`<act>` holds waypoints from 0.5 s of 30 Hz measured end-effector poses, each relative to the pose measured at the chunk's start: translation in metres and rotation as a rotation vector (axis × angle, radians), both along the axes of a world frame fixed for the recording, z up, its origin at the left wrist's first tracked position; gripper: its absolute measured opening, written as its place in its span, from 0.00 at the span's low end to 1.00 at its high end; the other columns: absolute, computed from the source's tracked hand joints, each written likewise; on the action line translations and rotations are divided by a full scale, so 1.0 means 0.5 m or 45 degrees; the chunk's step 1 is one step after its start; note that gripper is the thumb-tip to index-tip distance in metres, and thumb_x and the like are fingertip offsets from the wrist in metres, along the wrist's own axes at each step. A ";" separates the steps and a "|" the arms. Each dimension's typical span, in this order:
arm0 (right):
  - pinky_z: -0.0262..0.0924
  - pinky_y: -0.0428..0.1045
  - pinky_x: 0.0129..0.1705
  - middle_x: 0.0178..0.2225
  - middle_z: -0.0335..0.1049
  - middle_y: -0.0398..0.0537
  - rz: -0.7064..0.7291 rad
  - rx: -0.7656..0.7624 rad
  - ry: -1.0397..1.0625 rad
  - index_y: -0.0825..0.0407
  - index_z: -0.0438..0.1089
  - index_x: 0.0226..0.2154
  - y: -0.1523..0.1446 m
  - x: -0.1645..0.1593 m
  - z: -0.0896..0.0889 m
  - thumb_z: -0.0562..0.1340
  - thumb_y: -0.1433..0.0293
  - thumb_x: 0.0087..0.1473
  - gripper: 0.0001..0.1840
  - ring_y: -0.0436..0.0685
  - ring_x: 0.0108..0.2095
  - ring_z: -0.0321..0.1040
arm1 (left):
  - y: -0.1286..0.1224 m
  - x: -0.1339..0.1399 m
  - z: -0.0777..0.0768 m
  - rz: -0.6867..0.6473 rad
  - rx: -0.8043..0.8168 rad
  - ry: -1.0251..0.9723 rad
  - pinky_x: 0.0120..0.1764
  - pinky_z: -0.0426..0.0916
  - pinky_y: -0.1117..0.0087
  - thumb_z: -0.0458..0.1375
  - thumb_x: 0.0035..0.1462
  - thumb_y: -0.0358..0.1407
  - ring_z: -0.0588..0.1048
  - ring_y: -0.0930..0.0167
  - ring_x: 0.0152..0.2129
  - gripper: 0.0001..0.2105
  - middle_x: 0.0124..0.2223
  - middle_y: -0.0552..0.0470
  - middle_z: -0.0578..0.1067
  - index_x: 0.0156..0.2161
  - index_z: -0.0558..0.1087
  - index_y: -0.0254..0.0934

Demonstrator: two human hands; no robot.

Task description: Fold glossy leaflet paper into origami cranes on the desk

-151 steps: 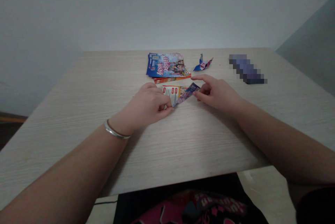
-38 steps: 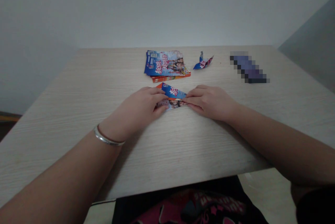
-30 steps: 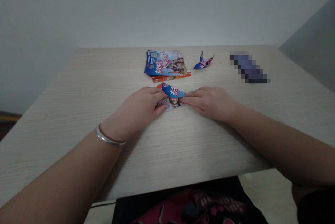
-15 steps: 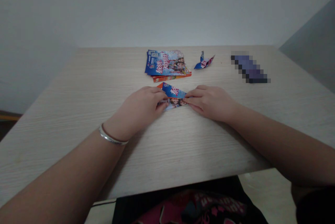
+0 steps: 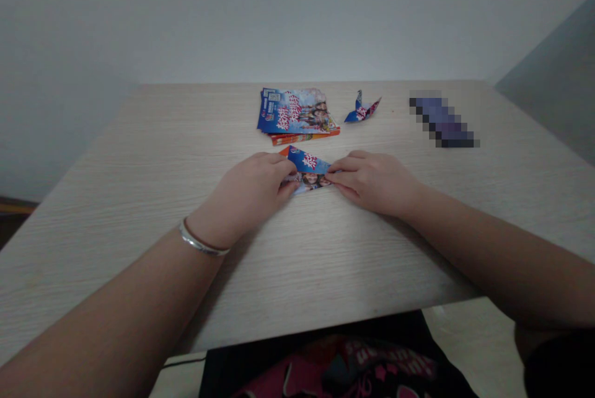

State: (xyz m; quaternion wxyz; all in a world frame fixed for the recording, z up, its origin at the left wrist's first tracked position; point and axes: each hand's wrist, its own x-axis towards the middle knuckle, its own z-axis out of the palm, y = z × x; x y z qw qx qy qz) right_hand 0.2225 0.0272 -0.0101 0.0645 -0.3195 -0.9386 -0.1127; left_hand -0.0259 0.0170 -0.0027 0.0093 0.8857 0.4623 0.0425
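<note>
A printed paper sheet [image 5: 310,164], blue with an orange edge and folded into a narrow pointed shape, lies on the table between my hands. My left hand [image 5: 258,187], with a silver bangle at the wrist, grips its left end, thumb in front and fingers behind. On the right end, my right hand [image 5: 372,181] pinches the paper with bent fingers. Both ends are partly hidden under the fingers. Just beyond is a stack of similar printed flyers [image 5: 295,113], and right of it stands a folded paper crane [image 5: 362,111] with its points raised.
The pale wood-grain table [image 5: 307,261] runs back to a white wall [image 5: 297,13]. Toward the back right lies a dark, flat object [image 5: 444,122], blurred out by pixels. The table's front edge is close to my lap, with dark, pink-patterned clothing [image 5: 344,367] below it.
Almost nothing differs. The folded paper and both hands stay in place, with only a very slight shift of the fingers and left wrist.
</note>
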 end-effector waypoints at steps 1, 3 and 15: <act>0.66 0.52 0.40 0.48 0.82 0.50 -0.002 -0.005 0.001 0.50 0.82 0.45 0.000 0.000 0.000 0.56 0.67 0.69 0.17 0.59 0.42 0.74 | 0.000 0.001 0.000 -0.004 -0.001 0.004 0.47 0.71 0.58 0.50 0.69 0.39 0.77 0.60 0.41 0.14 0.42 0.43 0.79 0.42 0.76 0.34; 0.66 0.52 0.41 0.47 0.82 0.50 0.000 -0.012 0.006 0.50 0.82 0.45 0.002 -0.001 0.000 0.56 0.67 0.69 0.18 0.59 0.42 0.74 | -0.001 0.004 -0.001 -0.008 0.021 -0.005 0.49 0.71 0.57 0.50 0.69 0.38 0.77 0.60 0.42 0.14 0.43 0.42 0.79 0.42 0.76 0.33; 0.64 0.51 0.43 0.43 0.80 0.51 -0.032 -0.036 0.105 0.48 0.81 0.47 0.025 -0.003 -0.022 0.55 0.66 0.69 0.18 0.57 0.42 0.72 | -0.001 0.007 -0.026 -0.234 -0.032 -0.139 0.61 0.68 0.56 0.49 0.72 0.40 0.73 0.59 0.57 0.19 0.62 0.37 0.72 0.58 0.70 0.30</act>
